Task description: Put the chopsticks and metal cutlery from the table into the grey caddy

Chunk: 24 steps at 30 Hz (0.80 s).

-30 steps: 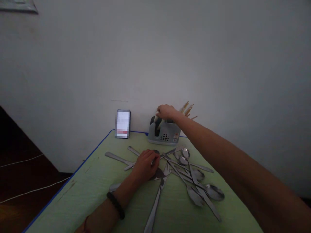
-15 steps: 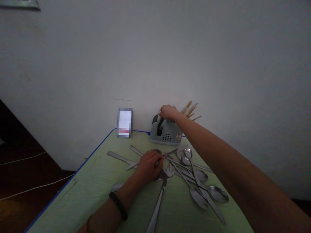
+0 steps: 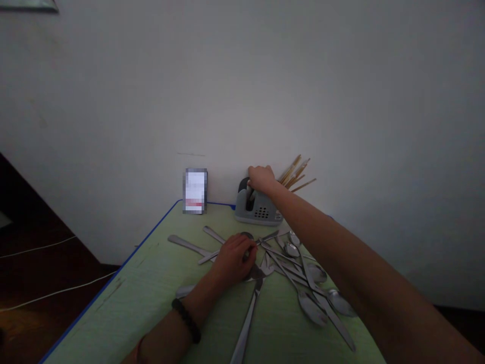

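Observation:
My right hand (image 3: 261,178) is closed at the top of a grey cutlery holder (image 3: 261,215) with a dotted front. Under its fingertips a slim pale piece shows in the holder's dark slot; its kind is unclear. Resting low over the heap of metal cutlery, my left hand (image 3: 238,255) has its fingers curled in; what they hold, if anything, is hidden. A dark rounded spoon bowl (image 3: 247,235) peeks out behind its knuckles. To its right lie crossed spoons (image 3: 312,308) and a table knife (image 3: 341,328). Another handle (image 3: 244,326) points toward me.
A phone (image 3: 195,191) with a lit, blurred screen stands at the table's back edge. Chopsticks (image 3: 297,174) stick up behind my right wrist. The green table (image 3: 147,298) has a blue edge and meets a white wall. More handles (image 3: 185,242) lie left of the heap.
My right hand has shifted slightly down and left at the holder, and its forearm covers more of the right-hand spoons. My left hand keeps its place. The view has moved a little.

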Motion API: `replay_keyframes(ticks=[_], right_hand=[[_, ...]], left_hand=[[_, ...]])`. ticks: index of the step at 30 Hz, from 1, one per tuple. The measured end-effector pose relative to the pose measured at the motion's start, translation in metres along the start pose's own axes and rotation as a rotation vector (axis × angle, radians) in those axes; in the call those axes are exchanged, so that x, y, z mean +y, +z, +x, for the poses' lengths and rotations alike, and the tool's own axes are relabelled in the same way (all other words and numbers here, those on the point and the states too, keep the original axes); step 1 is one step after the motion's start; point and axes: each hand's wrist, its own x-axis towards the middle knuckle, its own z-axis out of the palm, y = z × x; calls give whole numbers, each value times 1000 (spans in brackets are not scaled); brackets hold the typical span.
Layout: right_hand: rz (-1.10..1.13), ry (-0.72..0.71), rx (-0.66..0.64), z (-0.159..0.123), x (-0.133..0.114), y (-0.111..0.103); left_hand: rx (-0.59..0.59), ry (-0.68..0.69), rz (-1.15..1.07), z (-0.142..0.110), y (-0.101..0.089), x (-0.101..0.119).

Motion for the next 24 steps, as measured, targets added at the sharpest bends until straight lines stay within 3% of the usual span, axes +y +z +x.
replay_keyframes(ticks=[7, 13, 16, 19, 24], right_hand=[[1, -29, 91, -12, 3, -11], [91, -73, 296, -75, 7, -13], [298, -113, 404, -124, 10, 6], [534, -143, 360, -169, 17, 40], [558, -84, 380, -215, 39, 86]], left_hand=[[-3, 9, -6, -1, 1, -2], [6, 27, 11, -1, -1, 0], [-12, 41, 37, -1, -2, 1], [-44, 71, 84, -2, -1, 1], [-138, 52, 162, -5, -3, 3]])
